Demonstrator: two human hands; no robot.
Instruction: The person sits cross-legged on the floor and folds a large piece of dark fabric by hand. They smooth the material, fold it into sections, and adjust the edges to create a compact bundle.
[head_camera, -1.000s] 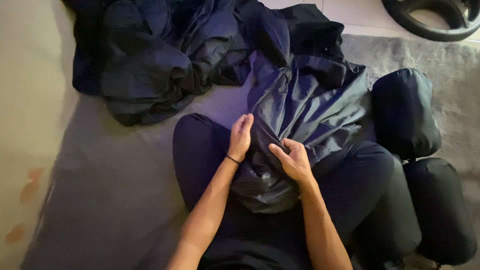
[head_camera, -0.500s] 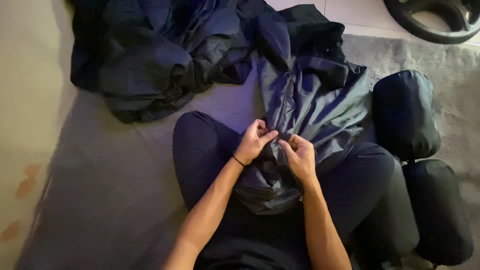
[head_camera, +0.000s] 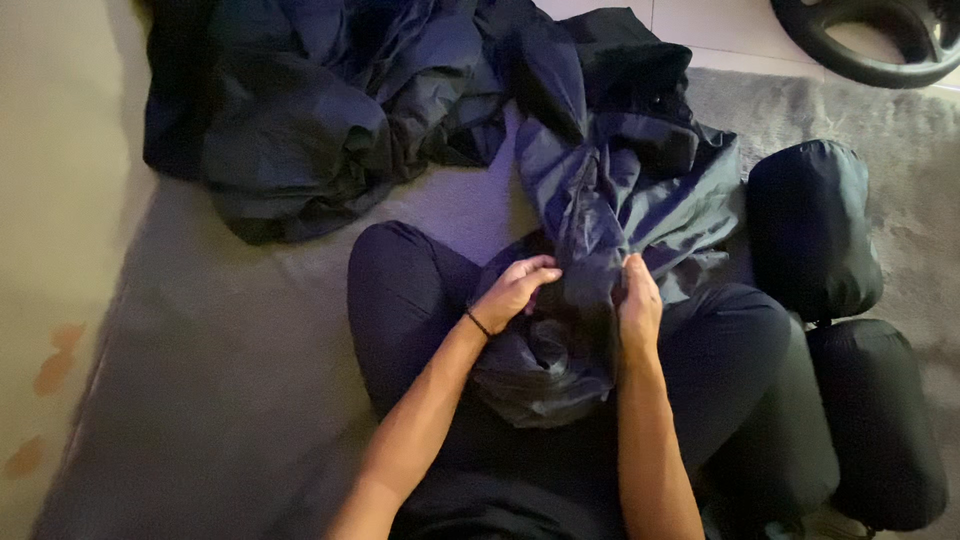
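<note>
Both hands, left hand (head_camera: 515, 290) and right hand (head_camera: 638, 305), stuff navy fabric (head_camera: 600, 215) into a sack (head_camera: 545, 365).

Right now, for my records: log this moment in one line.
left hand: gripping fabric | right hand: gripping fabric | stuffed sacks: beside knee

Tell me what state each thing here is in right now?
Dark blue garment: bunched, gathered between both hands over the lap.
Left hand: fingers closed on the garment.
Right hand: gripping the garment.
Pile of dark clothes: crumpled, loose on the mat.
Two stuffed dark bags: packed full, lying side by side.
</note>
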